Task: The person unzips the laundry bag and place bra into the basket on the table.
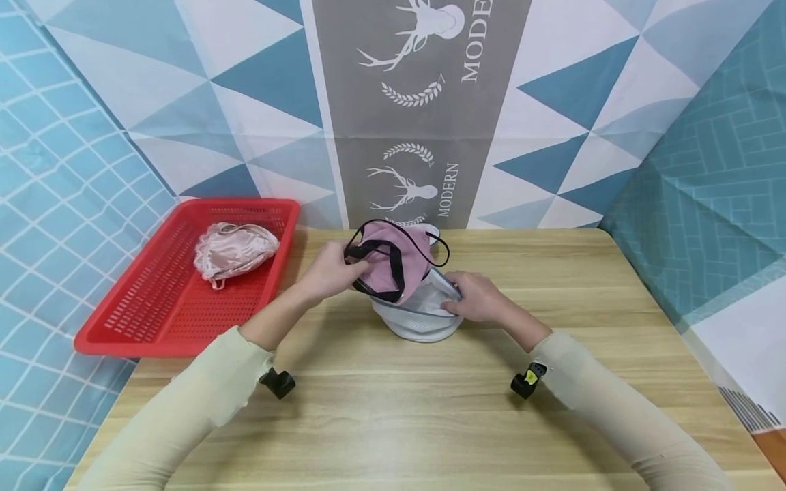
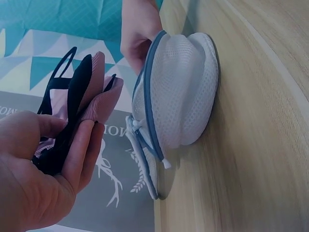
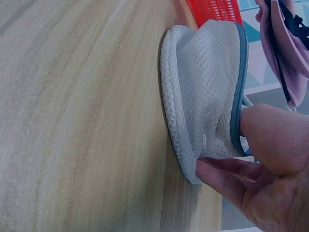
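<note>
My left hand grips a pink bra with black trim and thin black straps. The bra is folded, its cups together in the left wrist view, and hangs above a white mesh laundry bag. This bag stands on the table with its grey-blue zipper undone and its lid flap tipped back. My right hand pinches the bag's near-right rim, thumb at the zipper edge and fingers against the mesh outside.
A red plastic basket stands at the left, holding a pale pink satin garment with thin straps. The wooden table backs onto a wall covering with triangles and deer heads. Each forearm wears a small black wrist device.
</note>
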Demonstrator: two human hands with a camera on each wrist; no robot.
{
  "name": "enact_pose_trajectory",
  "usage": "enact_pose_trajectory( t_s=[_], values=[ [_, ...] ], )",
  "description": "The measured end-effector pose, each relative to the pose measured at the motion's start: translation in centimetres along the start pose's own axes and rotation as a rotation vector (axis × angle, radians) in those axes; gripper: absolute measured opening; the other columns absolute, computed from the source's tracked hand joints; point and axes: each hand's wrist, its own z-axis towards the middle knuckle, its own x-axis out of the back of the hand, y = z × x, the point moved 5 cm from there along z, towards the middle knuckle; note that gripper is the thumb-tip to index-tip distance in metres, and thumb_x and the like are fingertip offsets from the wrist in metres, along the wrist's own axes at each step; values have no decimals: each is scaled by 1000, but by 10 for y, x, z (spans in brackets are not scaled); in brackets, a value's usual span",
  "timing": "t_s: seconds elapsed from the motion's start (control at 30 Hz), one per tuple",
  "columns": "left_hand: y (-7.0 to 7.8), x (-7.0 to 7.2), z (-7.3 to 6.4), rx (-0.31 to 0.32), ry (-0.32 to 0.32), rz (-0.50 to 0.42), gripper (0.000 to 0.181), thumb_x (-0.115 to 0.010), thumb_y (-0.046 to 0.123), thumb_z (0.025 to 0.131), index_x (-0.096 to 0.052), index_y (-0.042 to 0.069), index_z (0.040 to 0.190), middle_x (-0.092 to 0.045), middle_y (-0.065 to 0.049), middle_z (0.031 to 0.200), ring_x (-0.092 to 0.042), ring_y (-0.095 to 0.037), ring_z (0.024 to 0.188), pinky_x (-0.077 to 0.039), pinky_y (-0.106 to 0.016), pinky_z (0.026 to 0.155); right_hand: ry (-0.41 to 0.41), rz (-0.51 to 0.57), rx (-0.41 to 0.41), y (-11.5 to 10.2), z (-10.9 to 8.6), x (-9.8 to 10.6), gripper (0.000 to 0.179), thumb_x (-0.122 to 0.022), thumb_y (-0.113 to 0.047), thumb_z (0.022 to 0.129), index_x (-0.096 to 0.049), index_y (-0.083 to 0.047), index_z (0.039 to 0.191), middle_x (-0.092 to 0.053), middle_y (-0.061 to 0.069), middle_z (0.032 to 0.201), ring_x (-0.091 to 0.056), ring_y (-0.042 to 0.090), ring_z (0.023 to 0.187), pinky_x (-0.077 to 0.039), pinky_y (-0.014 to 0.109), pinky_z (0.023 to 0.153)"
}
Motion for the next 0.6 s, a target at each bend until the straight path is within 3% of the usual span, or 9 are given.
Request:
enact_pose_trajectory(
  t_s=[0.2,0.6],
  values=[
    [1,5,-2,16,-4,-6,26,-72,15,101,-74,-5,118,-70,-8,90,-64,-13,70,-58,-23,63,5,-11,-7,-1,1,0,54,-91,-39,92,-75,-14,136,-81,0,112,-72,15,93,-62,35,82],
    [-1,14,-3,14,-15,-48,20,-73,11,101,-72,-5,112,-70,-6,86,-67,-11,67,-63,-24,63,21,-4,8,-12,-3,6,46,-90,-35,92,-76,-12,128,-80,2,106,-70,18,89,-57,36,76]
  ],
)
